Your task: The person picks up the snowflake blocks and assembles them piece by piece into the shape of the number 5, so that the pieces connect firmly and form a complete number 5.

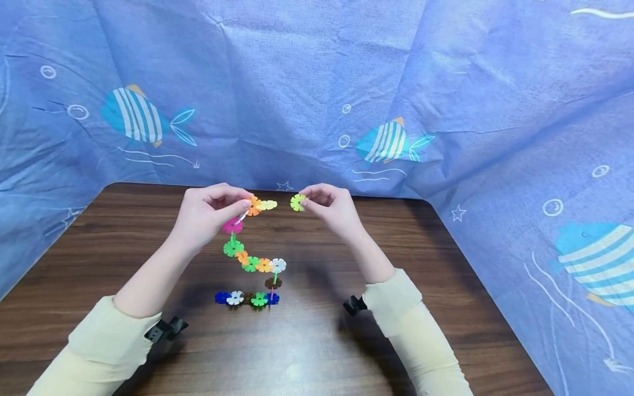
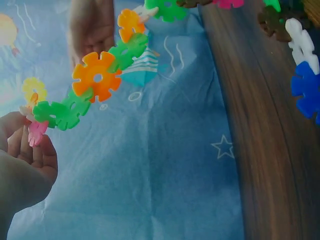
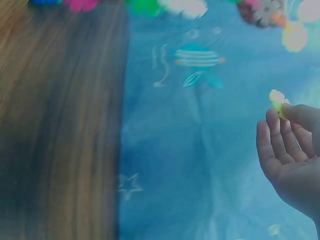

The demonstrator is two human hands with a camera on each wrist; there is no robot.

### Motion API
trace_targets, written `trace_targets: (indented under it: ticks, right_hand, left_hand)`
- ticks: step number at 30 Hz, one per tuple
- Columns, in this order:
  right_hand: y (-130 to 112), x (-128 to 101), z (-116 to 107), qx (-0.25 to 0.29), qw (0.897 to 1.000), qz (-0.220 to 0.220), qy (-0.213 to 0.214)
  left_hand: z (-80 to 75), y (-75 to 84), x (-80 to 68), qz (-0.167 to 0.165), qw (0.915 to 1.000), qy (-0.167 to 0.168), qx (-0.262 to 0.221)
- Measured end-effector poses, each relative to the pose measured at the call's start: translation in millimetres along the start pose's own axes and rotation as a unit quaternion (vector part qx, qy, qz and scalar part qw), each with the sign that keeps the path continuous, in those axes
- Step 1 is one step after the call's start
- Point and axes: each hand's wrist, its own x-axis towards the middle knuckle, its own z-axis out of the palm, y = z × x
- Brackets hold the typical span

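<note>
The loose yellow-green snowflake disc [image 1: 298,202] sits pinched between thumb and fingertips of the right hand [image 1: 329,208], raised above the far edge of the table [image 1: 446,286], just at 3 o'clock of the chain's free end and apart from it by a small gap. That end is a pale yellow disc [image 1: 268,205] slotted into an orange disc [image 1: 254,205], and the left hand [image 1: 208,214] grips the chain [image 1: 252,264] right there, fingers curled around the top links. From the grip the chain snakes down toward 6 o'clock through pink, green, orange and white pieces to a short row of blue, white and green discs [image 1: 246,298] resting on the wood.

The hazard, to my eye, is the long unsupported run: only friction in the slots holds it, so a hard or crooked push at the top could pop a lower joint or swing the whole thing sideways. The loose disc is held by a thin edge and could slip if the slots meet off-angle. Behind, the blue fish cloth [image 1: 386,110] hangs close.
</note>
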Motion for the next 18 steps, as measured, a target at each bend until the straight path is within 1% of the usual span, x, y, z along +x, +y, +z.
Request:
trace_targets:
  ticks: [3, 6, 8, 12, 15, 18]
  right_hand:
    - [-13.3, -8.4, -1.5, -0.01, 0.999, -0.031, 0.014]
    - [-20.1, -14.6, -0.6, 0.005, 0.998, -0.059, 0.023]
    - [-18.6, -17.1, 0.5, 0.022, 0.997, -0.074, 0.027]
    - [-11.0, -19.6, 2.8, 0.046, 0.993, -0.099, 0.036]
    - [-8.6, -20.7, 3.7, 0.047, 0.99, -0.124, 0.042]
    - [-9.0, -21.7, 4.5, 0.042, 0.987, -0.145, 0.046]
  left_hand:
    - [2.4, 0.7, 0.7, 0.007, 0.9999, -0.004, -0.01]
    - [5.3, 2.8, 1.1, 0.012, 0.9997, -0.01, -0.019]
    - [7.6, 4.5, 1.1, 0.013, 0.9994, -0.015, -0.027]
    - [11.3, 8.1, 0.5, 0.015, 0.9995, -0.021, -0.02]
    - [13.2, 10.1, -0.3, 0.016, 0.9995, -0.023, -0.016]
    - [14.7, 11.6, -0.9, 0.018, 0.9992, -0.027, -0.024]
